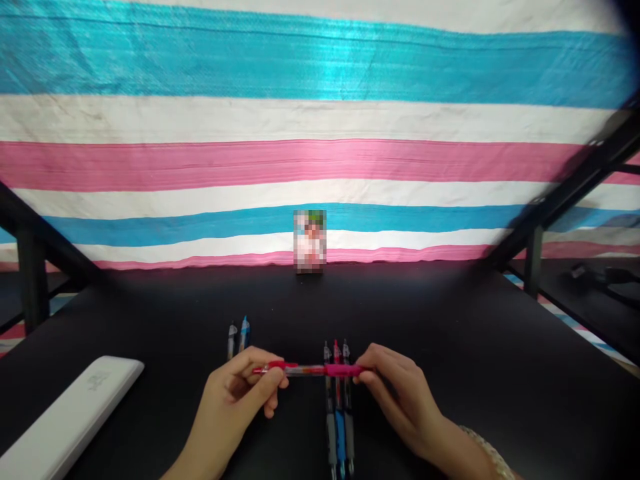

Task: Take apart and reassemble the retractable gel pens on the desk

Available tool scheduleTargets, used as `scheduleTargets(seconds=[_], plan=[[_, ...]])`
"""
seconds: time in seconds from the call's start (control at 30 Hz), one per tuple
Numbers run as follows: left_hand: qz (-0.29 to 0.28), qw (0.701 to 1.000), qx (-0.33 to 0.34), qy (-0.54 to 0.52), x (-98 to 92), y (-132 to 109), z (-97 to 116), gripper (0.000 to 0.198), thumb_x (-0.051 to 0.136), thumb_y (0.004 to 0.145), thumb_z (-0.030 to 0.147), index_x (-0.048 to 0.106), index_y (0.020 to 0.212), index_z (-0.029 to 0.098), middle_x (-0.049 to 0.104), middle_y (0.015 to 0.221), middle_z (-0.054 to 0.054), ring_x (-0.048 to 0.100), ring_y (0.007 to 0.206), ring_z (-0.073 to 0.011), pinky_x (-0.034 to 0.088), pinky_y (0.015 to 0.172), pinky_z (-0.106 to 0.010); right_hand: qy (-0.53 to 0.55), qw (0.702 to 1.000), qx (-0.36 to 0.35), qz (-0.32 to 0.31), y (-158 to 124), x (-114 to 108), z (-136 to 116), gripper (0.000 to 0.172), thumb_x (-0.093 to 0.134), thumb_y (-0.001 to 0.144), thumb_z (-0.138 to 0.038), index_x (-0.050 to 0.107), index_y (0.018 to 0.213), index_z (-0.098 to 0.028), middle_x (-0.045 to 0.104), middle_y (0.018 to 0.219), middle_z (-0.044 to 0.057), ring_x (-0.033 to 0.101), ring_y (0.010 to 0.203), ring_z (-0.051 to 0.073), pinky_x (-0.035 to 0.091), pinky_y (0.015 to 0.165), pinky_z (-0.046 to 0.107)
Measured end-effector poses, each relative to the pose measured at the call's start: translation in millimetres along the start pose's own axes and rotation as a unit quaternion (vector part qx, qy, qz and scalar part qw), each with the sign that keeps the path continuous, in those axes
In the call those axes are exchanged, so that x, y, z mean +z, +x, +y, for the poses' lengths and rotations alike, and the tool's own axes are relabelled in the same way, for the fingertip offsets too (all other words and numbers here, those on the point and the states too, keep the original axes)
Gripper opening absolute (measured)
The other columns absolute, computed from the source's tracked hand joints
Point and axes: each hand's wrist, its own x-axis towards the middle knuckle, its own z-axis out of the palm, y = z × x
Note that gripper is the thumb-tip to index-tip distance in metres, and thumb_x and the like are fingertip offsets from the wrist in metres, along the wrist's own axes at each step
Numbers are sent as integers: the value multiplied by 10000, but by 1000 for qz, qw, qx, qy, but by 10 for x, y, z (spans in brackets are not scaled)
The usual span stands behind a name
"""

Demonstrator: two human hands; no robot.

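From my end I note the left hand (pixel 245 393) and right hand (pixel 403 393) each pinching one end of a pink-gripped pen (pixel 310 371), held crosswise above the black table (pixel 425 307). Looks partway, I judge: three pens (pixel 341 433) lie side by side beneath, two more pens (pixel 244 333) sit beyond the left hand, the held one not yet down.

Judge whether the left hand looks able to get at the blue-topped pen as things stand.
Likely not without freeing its grip: the left hand pinches the pink pen, also held by the right hand. Nothing visible blocks the blue-topped pen's exposed end.
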Motion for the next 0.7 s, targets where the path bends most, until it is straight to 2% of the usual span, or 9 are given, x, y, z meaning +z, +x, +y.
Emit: scheduleTargets(seconds=[0.07,0.13,0.2,0.3,0.37,0.47,0.53,0.6,0.7], plan=[[3,1000,-7,-7,5,-1,-12,215,801,749,370,750,753,162,697,627,-20,555,463,-108,438,452,-209,-9,1000,-6,-3,-1,-1,2,109,548,991,-218,614,1076,-234,644,780,22,583,633,174,479,596,279],[3,1000,-12,-17,4,2,-23,227,807,745,381,751,751,160,694,626,-21,555,465,-109,434,448,-209,-14,1000,-3,14,-14,20,25,195,580,973,-202,585,1161,-250,669,855,28,594,643,167,493,612,274],[-1,1000,-12,-22,-4,11,-33,236,804,752,391,751,752,161,694,626,-22,550,464,-107,432,449,-208,-14,1000,2,16,-24,38,45,138,547,979,-167,584,1084,-248,652,838,24,590,639,160,483,606,269],[-13,1000,-12,-17,-22,27,-43,248,807,748,406,751,754,164,692,620,-23,551,457,-111,432,443,-214,-13,1000,-5,-24,-20,28,36,119,498,1000,-172,595,958,-227,601,744,19,575,633,170,452,581,278],[-17,1000,-14,-14,-26,30,-42,254,809,745,411,751,755,165,689,618,-23,554,456,-114,435,441,-216,-18,999,-12,-36,-17,14,22,94,524,999,-200,613,1012,-225,611,757,26,584,656,180,459,593,283],[-5,1000,-14,-18,-18,22,-34,263,810,744,420,746,750,165,688,619,-22,551,458,-111,435,440,-211,-34,999,-12,0,-26,14,24,177,590,972,-203,580,1143,-244,648,835,26,586,652,168,480,619,276],[2,1000,-14,-19,-8,14,-26,270,810,741,424,745,745,162,688,617,-21,551,455,-108,431,439,-207,-38,999,-12,5,-28,17,32,120,569,977,-180,580,1079,-244,636,809,15,569,622,156,466,596,268],[1,1000,-16,-17,-1,9,-17,272,809,743,425,747,742,160,684,610,-20,550,453,-107,428,442,-207,-36,999,-18,-19,-19,13,31,98,515,1001,-179,592,971,-231,610,746,13,562,620,163,444,574,273],[-1,1000,-16,-13,7,5,0,274,800,750,428,746,738,160,676,604,-17,540,452,-103,426,447,-208,-36,999,-17,-30,0,7,24,85,528,1006,-233,612,1009,-223,631,761,31,578,647,181,456,591,288]])
